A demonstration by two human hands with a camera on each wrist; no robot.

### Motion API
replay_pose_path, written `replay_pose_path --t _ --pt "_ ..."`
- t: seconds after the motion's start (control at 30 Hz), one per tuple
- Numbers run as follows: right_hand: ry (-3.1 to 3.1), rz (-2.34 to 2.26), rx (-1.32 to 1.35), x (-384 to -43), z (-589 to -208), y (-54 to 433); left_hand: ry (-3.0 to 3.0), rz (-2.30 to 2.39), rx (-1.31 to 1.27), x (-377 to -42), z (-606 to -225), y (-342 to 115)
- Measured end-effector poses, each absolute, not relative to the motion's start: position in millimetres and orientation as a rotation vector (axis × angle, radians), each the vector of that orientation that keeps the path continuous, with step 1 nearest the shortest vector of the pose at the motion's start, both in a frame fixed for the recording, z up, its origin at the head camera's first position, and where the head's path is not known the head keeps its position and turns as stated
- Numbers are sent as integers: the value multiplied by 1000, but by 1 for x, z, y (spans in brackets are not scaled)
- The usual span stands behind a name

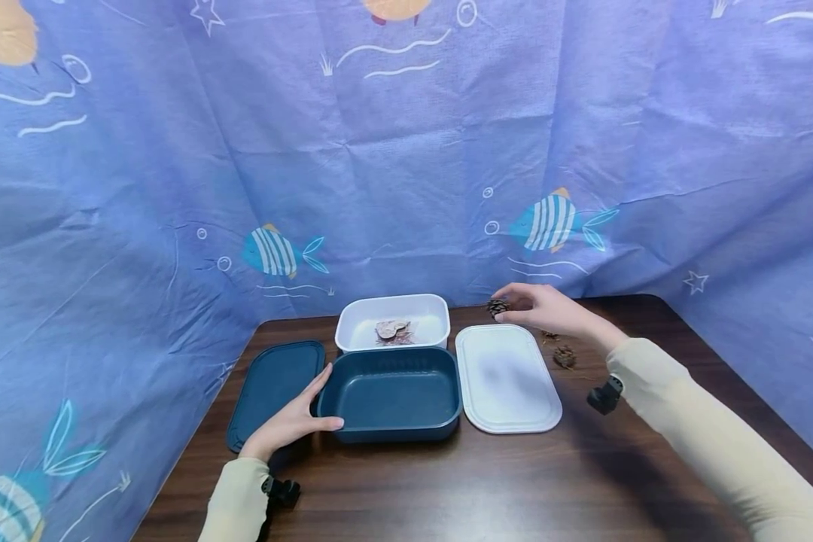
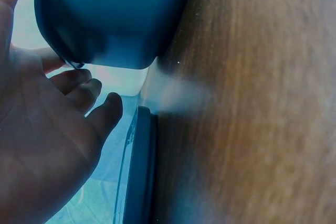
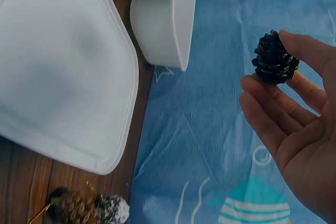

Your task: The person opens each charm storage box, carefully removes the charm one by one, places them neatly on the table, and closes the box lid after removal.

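Roomy tabletop (image 1: pixel 461 493) foreground, left hand (image 1: pixel 293 420) spread on tub (image 1: pixel 400 435) edge, right hand (image 1: pixel 552 309) pinching pinecone (image 3: pixel 274 60)

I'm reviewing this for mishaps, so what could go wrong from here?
The right hand holds a pine cone raised between thumb and fingers, so it might slip and drop.
The left hand touches the blue box; a push could shove it into the white box behind.
A loose cone lies near the right sleeve, which might brush it.
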State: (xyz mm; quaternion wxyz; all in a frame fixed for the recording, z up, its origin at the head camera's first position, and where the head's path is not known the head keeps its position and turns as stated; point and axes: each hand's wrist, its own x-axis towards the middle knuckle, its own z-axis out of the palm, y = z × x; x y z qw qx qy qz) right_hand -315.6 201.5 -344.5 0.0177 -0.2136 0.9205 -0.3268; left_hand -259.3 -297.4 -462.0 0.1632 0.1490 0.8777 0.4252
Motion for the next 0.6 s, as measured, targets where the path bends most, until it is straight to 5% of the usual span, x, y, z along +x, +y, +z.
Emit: replay_pose_path --t 0.6 --pt "3000 -1013 -401 -297 -374 260 2497 1221 409 -259 -462 -300"
